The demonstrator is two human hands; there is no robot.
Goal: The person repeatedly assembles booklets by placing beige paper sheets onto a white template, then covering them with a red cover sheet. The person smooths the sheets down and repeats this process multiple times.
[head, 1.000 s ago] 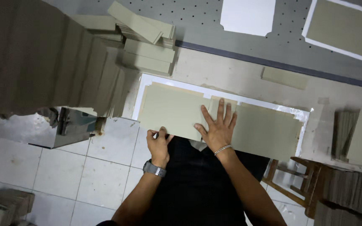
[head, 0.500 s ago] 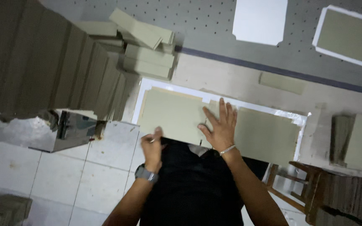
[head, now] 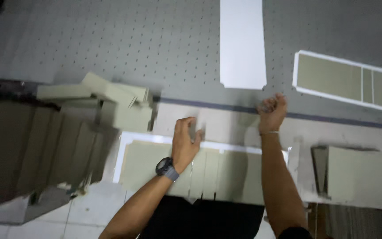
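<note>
My left hand (head: 185, 140), with a dark watch on its wrist, hovers with curled, spread fingers over the far edge of a white sheet carrying grey boards (head: 143, 163). It holds nothing that I can see. My right hand (head: 271, 110), with a thin bracelet at the wrist, is closed in a fist farther out on the beige bench strip (head: 226, 121). It sits just below the bottom edge of a long white sheet (head: 242, 44). Nothing shows inside the fist.
A jumbled stack of grey boards (head: 107, 104) lies to the left, beside tall leaning stacks (head: 32, 150). Another pile (head: 361, 170) is on the right. A second white-bordered sheet with grey boards (head: 345, 79) rests on the perforated grey table (head: 111, 40). White floor tiles show below.
Both hands left the near board and reached farther across the bench. The right hand went from flat and spread to a fist. The view tilted up toward the perforated table.
</note>
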